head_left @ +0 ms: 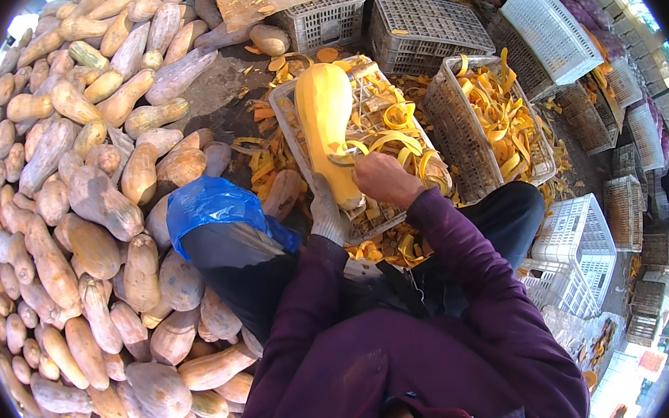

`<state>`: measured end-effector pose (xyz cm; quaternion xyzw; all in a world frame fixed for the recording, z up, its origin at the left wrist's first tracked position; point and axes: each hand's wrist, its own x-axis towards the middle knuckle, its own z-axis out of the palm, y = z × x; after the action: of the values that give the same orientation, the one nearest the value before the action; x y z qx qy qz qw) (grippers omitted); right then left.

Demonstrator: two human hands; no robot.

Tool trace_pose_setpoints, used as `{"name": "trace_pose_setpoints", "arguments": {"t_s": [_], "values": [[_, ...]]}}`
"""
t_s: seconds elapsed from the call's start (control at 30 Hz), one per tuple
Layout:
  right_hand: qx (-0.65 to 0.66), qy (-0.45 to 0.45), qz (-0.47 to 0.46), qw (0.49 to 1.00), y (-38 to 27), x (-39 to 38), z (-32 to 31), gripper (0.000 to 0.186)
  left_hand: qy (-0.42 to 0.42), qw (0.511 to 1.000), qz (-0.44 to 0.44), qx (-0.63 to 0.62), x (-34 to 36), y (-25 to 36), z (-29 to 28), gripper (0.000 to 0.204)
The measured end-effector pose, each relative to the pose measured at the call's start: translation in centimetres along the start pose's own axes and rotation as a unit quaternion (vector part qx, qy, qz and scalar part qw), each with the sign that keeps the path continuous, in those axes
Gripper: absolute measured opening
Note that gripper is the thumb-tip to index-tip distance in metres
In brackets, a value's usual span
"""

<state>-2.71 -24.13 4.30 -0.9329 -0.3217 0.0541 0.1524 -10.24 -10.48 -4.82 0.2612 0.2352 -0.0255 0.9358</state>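
A long butternut-shaped squash (pixel 324 106), mostly peeled to bright yellow, lies lengthwise before me over a plastic crate (pixel 277 102) strewn with peel. My left hand (pixel 327 211), in a greyish glove, is curled against its near left end and steadies it. My bare right hand (pixel 387 179) is closed round a peeler, whose metal head (pixel 341 159) rests against the squash's right side near that end. The peeler's handle is hidden in my fist. Curled strips of peel (pixel 400 143) lie just beyond my right hand.
Unpeeled squashes (pixel 103 201) are heaped all along the left. A crate (pixel 455 131) full of peel stands to the right of the squash. More crates (pixel 430 25) sit behind, and white ones (pixel 573 248) at right. A blue plastic bag (pixel 215 203) covers my left knee.
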Motion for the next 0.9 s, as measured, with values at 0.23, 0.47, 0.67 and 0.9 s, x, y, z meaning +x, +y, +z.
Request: {"name": "trace_pose_setpoints", "arguments": {"t_s": [0.23,0.47,0.67,0.9], "values": [[-0.063,-0.047,-0.112,0.991,-2.9,-11.0,-0.4,0.021,0.014,0.994,-0.105,-0.007,4.4,0.5,-4.9,0.071],[0.003,0.106,-0.059,0.993,-1.3,-7.0,-1.6,0.013,-0.005,0.997,-0.076,0.001,0.7,0.3,-1.8,0.074],[0.149,-0.025,-0.082,0.985,0.0,-11.7,0.2,0.022,-0.1,0.99,-0.076,-0.067,-0.5,1.5,-1.6,0.078],[0.191,0.149,0.005,0.97,1.3,-2.2,0.0,0.02,-0.032,0.988,-0.124,-0.09,-2.1,0.4,2.0,0.072]]}}
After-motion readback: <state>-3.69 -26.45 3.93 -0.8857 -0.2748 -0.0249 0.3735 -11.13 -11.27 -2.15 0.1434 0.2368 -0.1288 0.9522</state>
